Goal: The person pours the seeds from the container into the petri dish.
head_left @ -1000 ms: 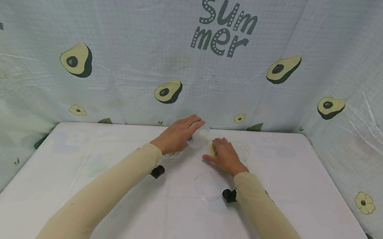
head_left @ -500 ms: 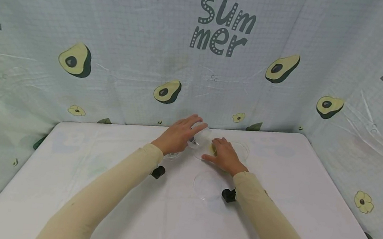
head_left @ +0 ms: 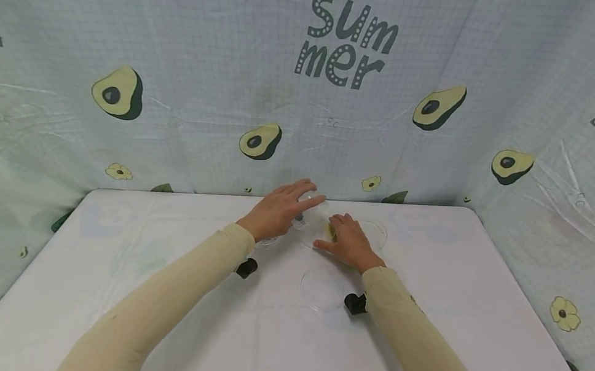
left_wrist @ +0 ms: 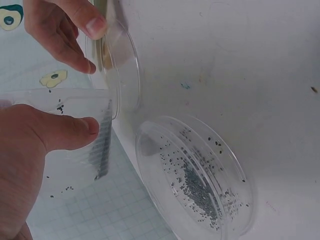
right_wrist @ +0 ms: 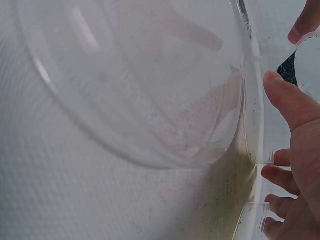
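In the left wrist view, my left hand point(left_wrist: 30, 155) holds a clear petri dish point(left_wrist: 75, 100), tilted, its thumb across it. Small black seeds gather along the dish's lower edge; a few are scattered over it. My right hand point(head_left: 349, 241) has its thumb and fingers at the rim of a second clear petri dish point(left_wrist: 127, 75) on the table, just beyond the tilted one. In the right wrist view, that dish point(right_wrist: 254, 115) sits between the right thumb and fingers. A third petri dish point(left_wrist: 200, 190), holding a heap of black seeds, stands near the left hand.
Another clear round dish point(head_left: 322, 289) lies nearer the front, large and close in the right wrist view. More clear rims point(head_left: 381, 233) show behind the right hand. The white table point(head_left: 190, 333) ends at a hanging printed cloth point(head_left: 194, 74) along the back.
My left hand has shifted slightly right, and its dish has tipped further, showing less of its face. The right hand has stayed almost still.
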`<state>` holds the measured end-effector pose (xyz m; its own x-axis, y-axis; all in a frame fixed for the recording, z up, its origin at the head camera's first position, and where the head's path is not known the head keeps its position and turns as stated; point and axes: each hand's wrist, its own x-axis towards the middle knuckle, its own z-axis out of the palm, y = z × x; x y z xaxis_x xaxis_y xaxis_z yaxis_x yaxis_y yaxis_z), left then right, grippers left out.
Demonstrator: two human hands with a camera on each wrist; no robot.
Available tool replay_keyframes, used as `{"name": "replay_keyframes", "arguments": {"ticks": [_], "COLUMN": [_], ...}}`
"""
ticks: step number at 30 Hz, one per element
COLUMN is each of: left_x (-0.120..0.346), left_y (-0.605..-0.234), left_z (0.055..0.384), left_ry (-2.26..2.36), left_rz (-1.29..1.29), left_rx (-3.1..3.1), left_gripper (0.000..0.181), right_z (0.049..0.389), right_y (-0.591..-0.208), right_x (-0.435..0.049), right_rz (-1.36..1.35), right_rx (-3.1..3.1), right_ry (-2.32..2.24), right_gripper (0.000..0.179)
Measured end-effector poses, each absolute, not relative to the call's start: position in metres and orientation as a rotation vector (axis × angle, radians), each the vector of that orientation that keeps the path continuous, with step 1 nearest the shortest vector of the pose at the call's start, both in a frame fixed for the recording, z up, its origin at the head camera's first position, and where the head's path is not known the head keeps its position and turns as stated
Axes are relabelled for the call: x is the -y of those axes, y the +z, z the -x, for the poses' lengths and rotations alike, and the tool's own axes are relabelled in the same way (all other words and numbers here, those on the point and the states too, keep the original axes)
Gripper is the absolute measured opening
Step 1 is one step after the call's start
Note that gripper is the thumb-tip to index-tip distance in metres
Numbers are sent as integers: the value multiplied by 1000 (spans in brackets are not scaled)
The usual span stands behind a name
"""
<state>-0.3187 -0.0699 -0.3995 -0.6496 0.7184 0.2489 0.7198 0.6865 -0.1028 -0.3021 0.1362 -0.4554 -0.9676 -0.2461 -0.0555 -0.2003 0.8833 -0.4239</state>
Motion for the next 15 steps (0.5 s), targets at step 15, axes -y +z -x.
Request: {"name": "replay_keyframes", "arguments": {"ticks": [15], "left_x": [68], "left_y": [-398], "left_z": [319], "left_ry": [34], "left_rz": [1135], "left_rx": [2634], "left_gripper": [83], "right_z": [302], "right_y": [-455], "right_x": [-138], "right_rz": [394], "right_rx": [-2962], "right_ry": [-630], "right_gripper": [82]}}
